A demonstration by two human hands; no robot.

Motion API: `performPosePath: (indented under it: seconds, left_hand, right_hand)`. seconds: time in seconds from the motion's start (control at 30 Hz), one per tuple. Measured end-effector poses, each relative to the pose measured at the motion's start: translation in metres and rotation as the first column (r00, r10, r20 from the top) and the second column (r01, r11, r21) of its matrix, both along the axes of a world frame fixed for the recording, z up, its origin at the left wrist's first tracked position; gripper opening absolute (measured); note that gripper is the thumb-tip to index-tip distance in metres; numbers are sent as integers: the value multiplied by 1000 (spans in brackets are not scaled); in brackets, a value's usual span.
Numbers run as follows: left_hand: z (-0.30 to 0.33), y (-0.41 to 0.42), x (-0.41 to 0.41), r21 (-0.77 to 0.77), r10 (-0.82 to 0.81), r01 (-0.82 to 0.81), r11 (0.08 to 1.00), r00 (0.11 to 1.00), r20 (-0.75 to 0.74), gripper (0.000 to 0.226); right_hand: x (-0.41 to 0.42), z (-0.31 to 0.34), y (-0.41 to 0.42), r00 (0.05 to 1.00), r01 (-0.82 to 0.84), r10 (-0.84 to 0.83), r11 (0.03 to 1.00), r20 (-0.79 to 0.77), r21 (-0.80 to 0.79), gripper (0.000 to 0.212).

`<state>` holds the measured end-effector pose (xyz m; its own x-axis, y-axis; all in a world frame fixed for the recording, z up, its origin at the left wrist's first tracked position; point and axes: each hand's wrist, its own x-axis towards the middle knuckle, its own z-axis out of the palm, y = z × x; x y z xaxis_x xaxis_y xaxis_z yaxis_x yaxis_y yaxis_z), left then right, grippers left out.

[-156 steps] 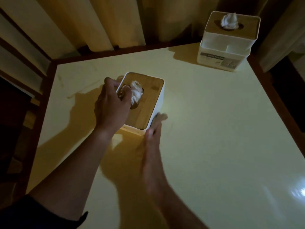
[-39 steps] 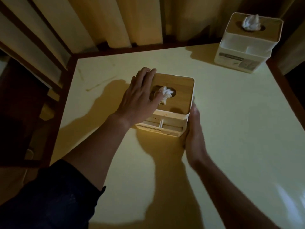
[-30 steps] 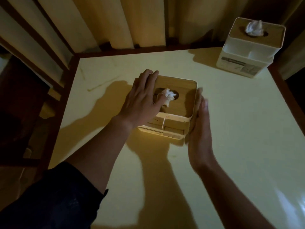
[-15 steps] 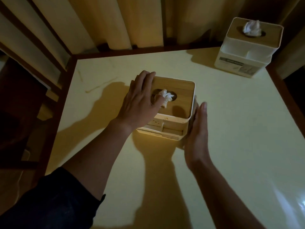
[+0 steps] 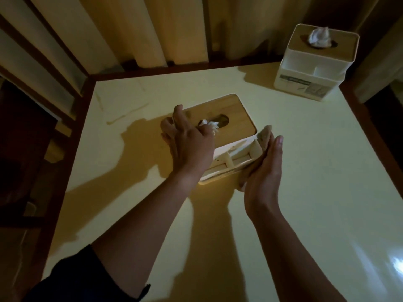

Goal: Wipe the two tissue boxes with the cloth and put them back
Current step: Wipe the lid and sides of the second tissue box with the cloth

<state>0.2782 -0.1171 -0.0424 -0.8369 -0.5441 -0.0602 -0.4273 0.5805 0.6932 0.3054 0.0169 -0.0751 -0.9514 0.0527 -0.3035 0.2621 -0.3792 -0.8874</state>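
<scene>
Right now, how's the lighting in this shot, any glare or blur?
Head view: dim, warm light; the arms cast hard shadows across the table; white glare at its lower right corner; the cloth under the right hand looks slightly motion-blurred; wide-angle bending at the edges.

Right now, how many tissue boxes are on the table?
2. One tissue box sits in the middle of the table, between the left hand and right hand. The other tissue box stands at the far right corner.

A single head-worn camera looks steeply down, close over the table (image 5: 305,171) and forearms.
</scene>
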Motion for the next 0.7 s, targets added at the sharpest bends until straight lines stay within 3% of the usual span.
performPosePath:
  seconds: [0.13, 0.23, 0.33, 0.43, 0.6, 0.7]
  left_hand:
    - [4, -38, 2, -185, -191, 185, 965, 982, -14, 55]
    - [4, -63, 0, -65, -264, 264, 962, 964, 5, 54]
    - [-3, -59, 1, -4, -236, 236, 972, 970, -64, 48]
    - [-5, -57, -1, -41, -223, 221, 974, 973, -61, 47]
    - [-7, -51, -1, -39, -141, 138, 990, 986, -89, 49]
    - [-6, -50, 0, -15, -109, 108, 994, 991, -78, 55]
  right_hand:
    - [-5, -3, 1, 1000, -10, 10, 1000, 1, -1, 78]
    - [-13, -7, 3, 998, -69, 69, 997, -1, -22, 78]
    - [-14, -10, -3, 996, -87, 86, 996, -16, -31, 76]
    - [-4, -12, -17, 1000, -16, 15, 999, 16, 51, 91]
    - [42, -5, -57, 998, -5, 1, 999, -68, -54, 107]
    - [89, 6, -89, 988, -134, 143, 983, -65, 128, 98]
